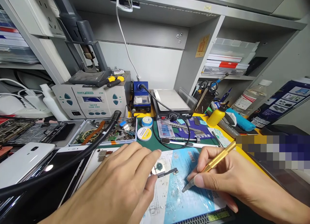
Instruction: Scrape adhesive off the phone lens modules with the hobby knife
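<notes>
My left hand is closed, thumb and fingertips at the edge of a small part with a white square face, a dark round middle and a dark flex cable sticking out to the right. The fingers partly hide it. My right hand grips a gold-handled precision knife like a pen. Its grey tip points down and left, close to a blue-and-white printed sheet; whether it touches cannot be made out. Small scraps and shiny smears lie on the sheet below the cable.
A black hose crosses the left side above several phones. Behind stand a tray of circuit boards, a hot-air station, two round tins, a heating plate, a toothbrush and a yellow bottle.
</notes>
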A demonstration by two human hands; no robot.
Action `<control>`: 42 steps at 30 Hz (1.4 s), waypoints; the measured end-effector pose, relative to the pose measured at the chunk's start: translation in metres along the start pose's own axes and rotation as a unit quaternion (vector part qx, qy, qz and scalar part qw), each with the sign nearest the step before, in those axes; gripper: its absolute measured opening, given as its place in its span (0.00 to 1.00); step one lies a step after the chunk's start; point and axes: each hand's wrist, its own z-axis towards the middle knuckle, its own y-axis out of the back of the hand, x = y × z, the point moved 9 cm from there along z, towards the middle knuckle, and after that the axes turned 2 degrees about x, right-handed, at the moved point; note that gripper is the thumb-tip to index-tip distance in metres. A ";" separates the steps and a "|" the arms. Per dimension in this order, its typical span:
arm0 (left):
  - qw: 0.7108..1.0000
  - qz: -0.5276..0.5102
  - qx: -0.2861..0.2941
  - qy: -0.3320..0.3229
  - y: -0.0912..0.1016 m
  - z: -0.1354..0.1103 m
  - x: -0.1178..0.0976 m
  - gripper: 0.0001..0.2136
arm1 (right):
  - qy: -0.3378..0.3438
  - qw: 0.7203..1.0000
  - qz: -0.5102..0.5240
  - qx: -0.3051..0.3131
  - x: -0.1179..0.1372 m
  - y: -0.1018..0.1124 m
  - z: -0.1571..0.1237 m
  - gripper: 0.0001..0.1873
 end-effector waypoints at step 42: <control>0.998 -0.041 0.038 0.026 -0.003 -0.002 0.003 0.02 | 0.053 0.997 0.020 0.057 0.042 -0.025 0.016 0.16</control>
